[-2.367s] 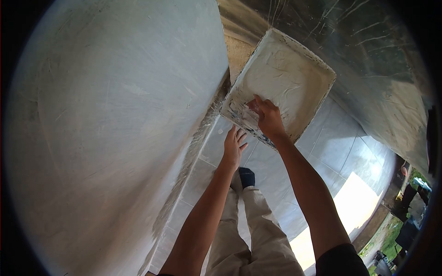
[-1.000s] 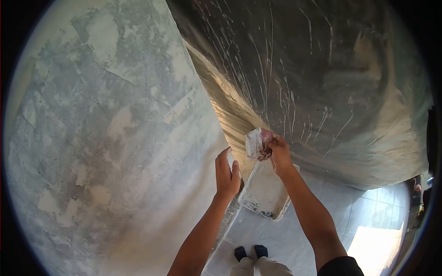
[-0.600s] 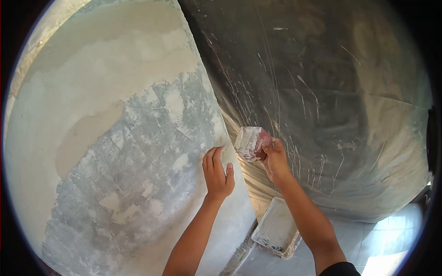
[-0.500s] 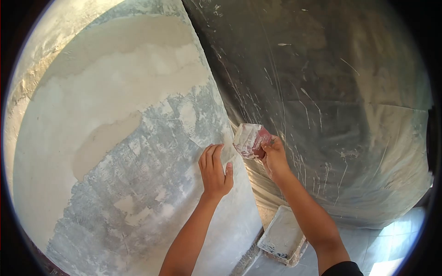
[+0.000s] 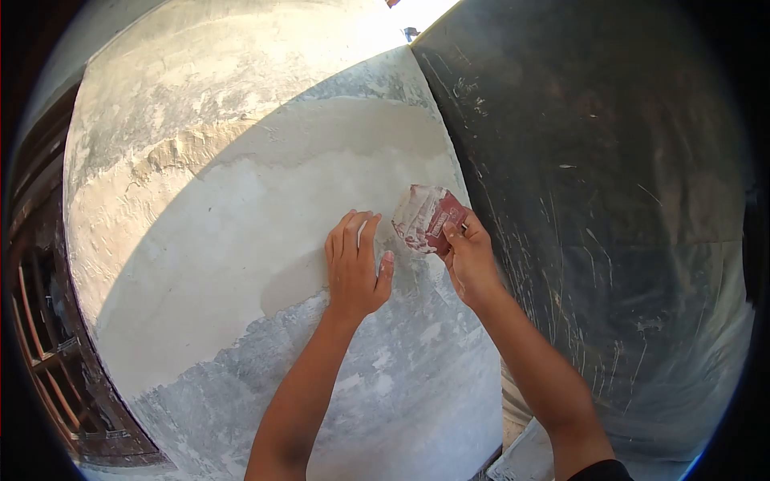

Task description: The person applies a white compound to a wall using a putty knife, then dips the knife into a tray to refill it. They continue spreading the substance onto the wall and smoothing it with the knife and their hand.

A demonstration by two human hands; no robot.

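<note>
A plastered wall (image 5: 241, 216) fills the left and middle, with pale smooth patches above and rougher grey below. My right hand (image 5: 471, 255) grips a red scraper (image 5: 431, 220), its left part coated in whitish plaster, near the wall's right edge. Just left of it, my left hand (image 5: 354, 260) is empty, fingers apart and pointing up, in front of the wall. Whether its fingertips touch the surface cannot be told.
A dark plastic sheet (image 5: 577, 208) with white drips hangs on the right. At the far left stands a brown barred window frame (image 5: 60, 353). Part of a tray (image 5: 523, 455) shows at the bottom, beside my right forearm. Bright sunlight falls on the upper wall.
The view has tilted up and left, bringing in the window frame and more upper wall, and leaving less of the tray visible. My right hand still holds the scraper; both hands remain close together.
</note>
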